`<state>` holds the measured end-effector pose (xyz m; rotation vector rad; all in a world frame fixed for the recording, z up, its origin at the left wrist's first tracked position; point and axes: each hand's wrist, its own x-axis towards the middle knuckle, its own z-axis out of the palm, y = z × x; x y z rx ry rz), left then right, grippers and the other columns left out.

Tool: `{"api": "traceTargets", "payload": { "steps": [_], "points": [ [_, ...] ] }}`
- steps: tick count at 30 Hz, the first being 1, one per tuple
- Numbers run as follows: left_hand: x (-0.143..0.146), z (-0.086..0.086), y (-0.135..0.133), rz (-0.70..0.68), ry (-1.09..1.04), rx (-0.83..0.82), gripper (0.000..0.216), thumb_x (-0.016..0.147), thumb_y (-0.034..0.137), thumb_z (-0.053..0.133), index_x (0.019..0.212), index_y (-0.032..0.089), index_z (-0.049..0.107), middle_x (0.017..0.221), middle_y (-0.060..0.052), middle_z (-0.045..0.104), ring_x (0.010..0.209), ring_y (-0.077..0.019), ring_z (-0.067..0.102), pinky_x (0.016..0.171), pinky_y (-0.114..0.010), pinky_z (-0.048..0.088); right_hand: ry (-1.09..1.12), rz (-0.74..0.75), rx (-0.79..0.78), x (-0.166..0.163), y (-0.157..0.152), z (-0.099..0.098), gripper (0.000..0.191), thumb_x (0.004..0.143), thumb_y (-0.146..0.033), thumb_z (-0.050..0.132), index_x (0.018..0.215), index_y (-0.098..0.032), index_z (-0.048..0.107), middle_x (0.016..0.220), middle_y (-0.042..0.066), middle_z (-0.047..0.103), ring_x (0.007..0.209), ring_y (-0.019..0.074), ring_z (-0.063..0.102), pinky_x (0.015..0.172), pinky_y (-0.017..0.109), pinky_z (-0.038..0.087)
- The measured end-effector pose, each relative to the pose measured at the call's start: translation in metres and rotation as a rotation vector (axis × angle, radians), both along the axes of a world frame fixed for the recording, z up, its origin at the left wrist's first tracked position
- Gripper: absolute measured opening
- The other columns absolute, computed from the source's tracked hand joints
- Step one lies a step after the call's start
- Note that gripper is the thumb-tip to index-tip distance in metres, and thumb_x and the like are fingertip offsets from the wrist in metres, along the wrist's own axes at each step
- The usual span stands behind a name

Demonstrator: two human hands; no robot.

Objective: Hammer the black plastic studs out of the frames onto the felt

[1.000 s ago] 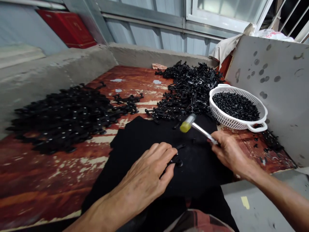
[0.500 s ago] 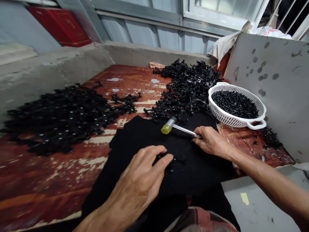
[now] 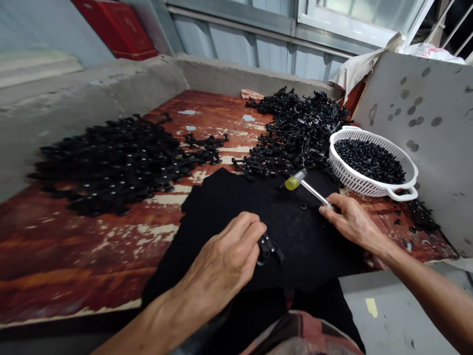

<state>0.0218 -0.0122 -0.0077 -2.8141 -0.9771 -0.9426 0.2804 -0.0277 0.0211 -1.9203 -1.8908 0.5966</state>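
My left hand [image 3: 225, 259] is closed in a pinch on a small black plastic part [image 3: 269, 246], held just above the black cloth [image 3: 229, 197] spread on the table. My right hand [image 3: 351, 222] grips the metal handle of a small hammer [image 3: 301, 182] with a yellow head, which points up and left over the cloth. A tiny black piece [image 3: 303, 205] lies on the cloth between the two hands.
A pile of black parts [image 3: 111, 162] lies at the left and another pile [image 3: 295, 130] at the back right. A white basket [image 3: 402, 190] of small black pieces stands at the right by a grey panel [image 3: 436, 128]. The worn red tabletop [image 3: 74, 256] is walled by concrete.
The hammer rose off the cloth and swung right with my right hand. My left hand lifted the black part clear of the cloth. The camera shifted slightly.
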Motion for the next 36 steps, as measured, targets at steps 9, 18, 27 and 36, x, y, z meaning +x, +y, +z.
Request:
{"api": "traceTargets", "payload": {
  "steps": [9,18,27,36],
  "points": [
    [-0.015,0.005,0.014,-0.102,0.088,-0.168,0.023,0.090,0.006,0.044,0.100,0.020,0.059,0.099,-0.005,0.065,0.092,-0.0167,0.063,0.084,-0.032,0.053,0.204,-0.024,0.086,0.004,-0.013,-0.013,0.021,0.089,-0.034,0.049,0.074,-0.021,0.054,0.062,-0.004,0.046,0.058,0.0155,0.047,0.052,0.028,0.032],
    [0.007,0.020,0.003,0.266,0.161,-0.465,0.030,0.078,0.038,0.061,0.102,0.020,0.055,0.099,-0.007,0.065,0.094,-0.0270,0.061,0.086,-0.047,0.049,0.279,-0.037,0.085,0.006,-0.011,-0.015,0.021,0.086,-0.036,0.052,0.071,-0.022,0.055,0.062,-0.005,0.045,0.057,0.0152,0.044,0.054,0.028,0.031],
    [0.018,0.048,0.014,-0.082,-0.240,-1.205,0.021,0.069,0.031,0.062,0.082,0.021,0.049,0.070,0.005,0.052,0.063,-0.0104,0.050,0.059,-0.023,0.042,0.446,-0.032,0.063,-0.005,-0.015,-0.001,0.020,0.084,-0.034,0.056,0.069,-0.022,0.052,0.060,-0.005,0.043,0.057,0.0138,0.040,0.052,0.026,0.028],
    [0.045,0.044,0.011,-0.119,-0.239,-1.269,0.021,0.072,0.037,0.058,0.078,0.018,0.062,0.067,0.003,0.056,0.061,-0.0111,0.046,0.058,-0.024,0.038,0.745,0.096,-0.088,-0.028,-0.025,0.020,0.025,0.084,-0.038,0.054,0.066,-0.022,0.052,0.052,-0.008,0.039,0.045,0.0086,0.031,0.042,0.022,0.022]
  ]
}}
